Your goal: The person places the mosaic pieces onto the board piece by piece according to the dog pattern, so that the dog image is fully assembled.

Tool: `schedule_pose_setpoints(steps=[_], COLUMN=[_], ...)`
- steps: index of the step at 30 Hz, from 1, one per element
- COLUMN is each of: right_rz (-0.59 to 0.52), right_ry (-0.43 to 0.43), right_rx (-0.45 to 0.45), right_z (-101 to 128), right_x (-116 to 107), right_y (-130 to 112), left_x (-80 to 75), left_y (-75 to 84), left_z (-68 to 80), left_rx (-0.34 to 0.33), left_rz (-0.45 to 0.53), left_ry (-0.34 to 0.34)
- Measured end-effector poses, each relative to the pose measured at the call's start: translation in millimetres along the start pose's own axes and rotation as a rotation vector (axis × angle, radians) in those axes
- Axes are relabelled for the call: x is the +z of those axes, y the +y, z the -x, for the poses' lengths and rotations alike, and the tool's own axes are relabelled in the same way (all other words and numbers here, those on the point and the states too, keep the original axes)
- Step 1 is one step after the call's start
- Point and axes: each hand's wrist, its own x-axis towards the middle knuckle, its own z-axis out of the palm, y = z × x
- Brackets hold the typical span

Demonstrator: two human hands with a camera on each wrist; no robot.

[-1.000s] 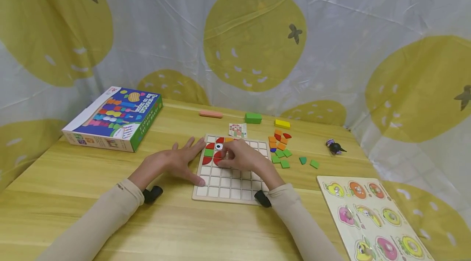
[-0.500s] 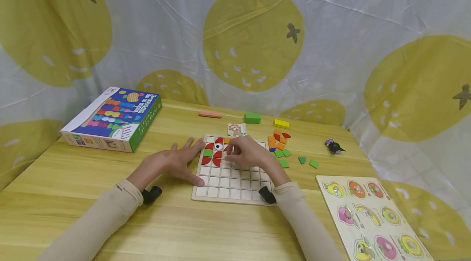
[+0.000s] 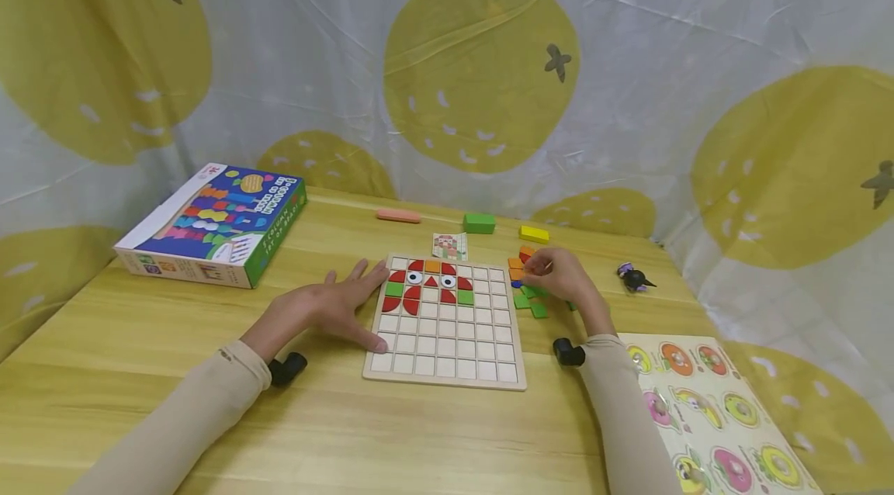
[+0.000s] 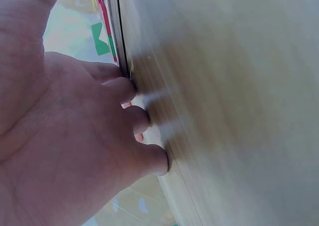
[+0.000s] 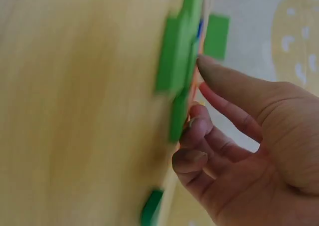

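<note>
My left hand rests spread along the left edge of the wooden grid board, thumb and index finger touching its frame. Red, orange and green tiles with two round eye tiles lie in the board's upper cells. To the board's right, my right hand hovers over loose tiles, thumb and index finger near the orange tiles. In the right wrist view, green tiles lie beside the right thumb; no held tile is plain there. A small picture card lies behind the board.
A boxed bead set stands at left. Pink, green and yellow blocks line the back. A dark toy figure lies at right. A fruit puzzle board is partly under the right forearm.
My right hand has moved right, from above the board to the loose tiles, uncovering the tiles at the board's upper middle. The left hand has stayed in place.
</note>
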Motion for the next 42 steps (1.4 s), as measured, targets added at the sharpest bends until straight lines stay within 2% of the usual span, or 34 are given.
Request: schedule_pose_setpoints(steps=[6,18,31,36,42], right_rz=[0.01,0.018,-0.033,-0.08,-0.195], right_ry=[0.025,0.001,0.092,0.087,-0.004], right_rx=[0.073,0.104,0.118,0.075,0.012], right_z=[3,3,6,7,3], right_x=[-5,-5,-9,-12,-2], right_y=[18,9,9,3,-12], left_x=[-0.5,-1.2,0.3,0.2,-0.1], left_y=[-1.0,-2.2,-2.5,-2.0,-1.4], left_z=[1.7,0.2,-2.7,-2.6,-1.8], left_rx=[0.001,0.009,0.006,0.007,0.007], left_rz=[0.004,-0.007,-0.007,-0.004,-0.004], left_ry=[0.003,0.001,-0.006,-0.007,-0.006])
